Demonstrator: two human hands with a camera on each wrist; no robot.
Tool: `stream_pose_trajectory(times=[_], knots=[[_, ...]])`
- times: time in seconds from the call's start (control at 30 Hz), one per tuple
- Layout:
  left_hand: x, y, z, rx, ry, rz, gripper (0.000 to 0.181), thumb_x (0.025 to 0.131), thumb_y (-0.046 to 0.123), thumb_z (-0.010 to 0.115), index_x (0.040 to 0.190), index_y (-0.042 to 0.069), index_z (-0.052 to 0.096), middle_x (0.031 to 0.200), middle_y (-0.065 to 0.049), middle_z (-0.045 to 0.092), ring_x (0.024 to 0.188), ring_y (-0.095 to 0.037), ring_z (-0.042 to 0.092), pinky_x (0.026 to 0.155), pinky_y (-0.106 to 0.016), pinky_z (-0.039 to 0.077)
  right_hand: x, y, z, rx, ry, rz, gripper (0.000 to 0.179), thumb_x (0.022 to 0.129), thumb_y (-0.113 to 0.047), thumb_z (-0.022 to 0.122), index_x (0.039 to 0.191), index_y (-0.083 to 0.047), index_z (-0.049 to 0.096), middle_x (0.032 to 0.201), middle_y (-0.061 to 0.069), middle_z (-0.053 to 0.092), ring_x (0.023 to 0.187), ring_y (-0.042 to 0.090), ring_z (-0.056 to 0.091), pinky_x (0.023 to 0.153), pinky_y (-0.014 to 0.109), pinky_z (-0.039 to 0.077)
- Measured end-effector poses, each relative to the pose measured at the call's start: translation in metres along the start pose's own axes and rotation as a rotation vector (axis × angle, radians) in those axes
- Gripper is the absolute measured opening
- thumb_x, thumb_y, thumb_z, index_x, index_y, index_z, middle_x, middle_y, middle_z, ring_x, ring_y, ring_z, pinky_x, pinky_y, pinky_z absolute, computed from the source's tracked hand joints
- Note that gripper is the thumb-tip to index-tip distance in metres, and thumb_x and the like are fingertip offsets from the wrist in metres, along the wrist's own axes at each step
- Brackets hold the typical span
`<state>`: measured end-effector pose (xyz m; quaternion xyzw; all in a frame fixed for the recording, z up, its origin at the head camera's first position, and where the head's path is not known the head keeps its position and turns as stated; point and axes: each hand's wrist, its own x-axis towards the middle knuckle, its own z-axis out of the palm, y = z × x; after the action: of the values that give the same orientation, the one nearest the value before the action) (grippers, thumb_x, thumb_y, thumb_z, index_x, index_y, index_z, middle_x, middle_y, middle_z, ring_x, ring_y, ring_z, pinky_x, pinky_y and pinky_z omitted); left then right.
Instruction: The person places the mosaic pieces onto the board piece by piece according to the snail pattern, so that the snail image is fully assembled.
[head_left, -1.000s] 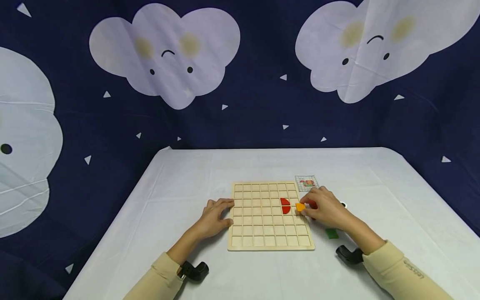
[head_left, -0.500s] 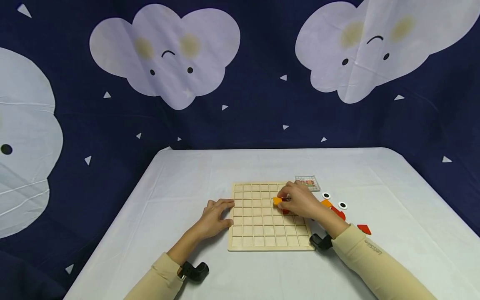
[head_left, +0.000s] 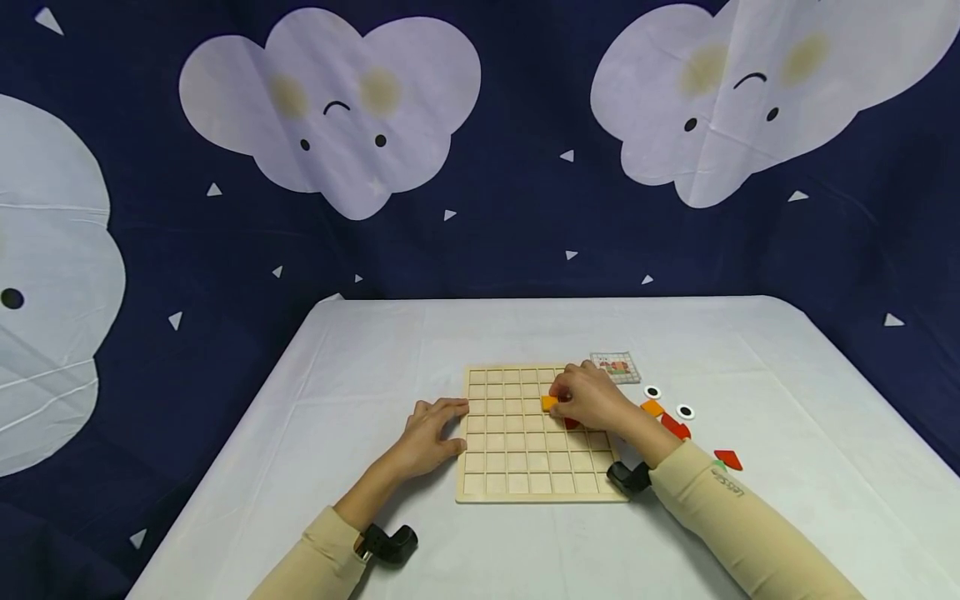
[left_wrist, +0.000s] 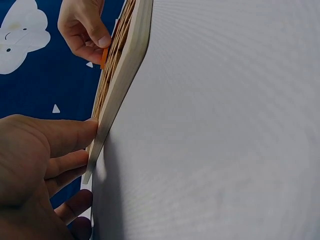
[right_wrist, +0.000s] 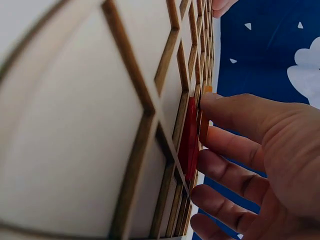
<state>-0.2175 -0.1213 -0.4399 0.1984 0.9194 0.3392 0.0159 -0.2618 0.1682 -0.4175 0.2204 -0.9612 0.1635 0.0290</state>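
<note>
My right hand (head_left: 596, 396) pinches an orange square tile (head_left: 549, 403) between thumb and fingertips, over the upper middle of a wooden grid board (head_left: 517, 442). In the right wrist view the orange tile (right_wrist: 205, 117) stands close to the grid, beside a red piece (right_wrist: 189, 140). From the head, the red pieces are mostly covered by the right hand; a bit of one red piece (head_left: 572, 423) shows below it. At the board's left edge my left hand (head_left: 429, 437) touches the rim with spread thumb and fingers, also seen in the left wrist view near the board's rim (left_wrist: 117, 95).
A picture card (head_left: 617, 367) lies past the board's far right corner. Right of the board are two eye-like discs (head_left: 652, 392), an orange tile (head_left: 652, 408), red pieces (head_left: 675, 426), a red piece (head_left: 728, 460) and a partly hidden green piece (head_left: 721, 466). White cloth covers the table.
My right hand has carried the orange tile leftward from the board's right edge onto the grid, covering the red pieces. Loose pieces beside the board came into view. The left hand stays put.
</note>
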Motion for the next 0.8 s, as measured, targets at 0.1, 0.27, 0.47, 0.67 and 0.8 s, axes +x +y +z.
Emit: stream_pose_trajectory(times=[0.1,0.27,0.47,0.67,0.8], knots=[[0.0,-0.001,0.0,-0.002,0.001,0.002,0.05,0.081,0.014,0.069,0.129,0.007,0.057,0.14,-0.001,0.051,0.104,-0.018,0.039,0.087,-0.038,0.027,0.0,-0.001,0.0,-0.014,-0.006,-0.006,0.022,0.075,-0.03,0.077,0.091,-0.017,0.072,0.087,-0.002,0.06,0.079,0.016,0.043,0.071,0.033,0.035],[0.0,-0.001,0.0,-0.006,0.001,0.003,0.05,0.081,0.014,0.069,0.129,0.007,0.057,0.14,-0.001,0.051,0.103,-0.017,0.038,0.086,-0.037,0.027,-0.001,0.0,0.001,-0.032,0.003,-0.022,0.021,0.075,-0.03,0.077,0.091,-0.017,0.071,0.087,-0.002,0.06,0.078,0.016,0.043,0.07,0.032,0.035],[0.0,-0.002,0.001,-0.007,0.003,0.0,0.051,0.081,0.014,0.069,0.13,0.007,0.057,0.14,0.0,0.051,0.103,-0.017,0.038,0.086,-0.036,0.027,-0.001,0.0,0.002,-0.047,0.011,-0.035,0.023,0.074,-0.031,0.078,0.091,-0.017,0.071,0.089,-0.002,0.061,0.078,0.016,0.043,0.07,0.032,0.035],[-0.001,-0.002,0.0,-0.011,0.005,-0.002,0.05,0.081,0.013,0.069,0.129,0.007,0.057,0.14,-0.001,0.051,0.103,-0.018,0.038,0.087,-0.037,0.027,-0.002,-0.001,0.0,-0.039,0.016,-0.039,0.023,0.075,-0.03,0.078,0.092,-0.017,0.071,0.091,-0.001,0.062,0.079,0.016,0.043,0.07,0.031,0.035],[-0.001,-0.001,0.0,-0.004,0.008,-0.003,0.05,0.081,0.014,0.07,0.129,0.007,0.057,0.139,-0.001,0.051,0.104,-0.018,0.039,0.086,-0.037,0.027,-0.008,0.001,-0.009,-0.002,0.027,-0.009,0.026,0.077,-0.03,0.075,0.098,-0.015,0.072,0.095,-0.001,0.063,0.084,0.018,0.046,0.072,0.034,0.037]])
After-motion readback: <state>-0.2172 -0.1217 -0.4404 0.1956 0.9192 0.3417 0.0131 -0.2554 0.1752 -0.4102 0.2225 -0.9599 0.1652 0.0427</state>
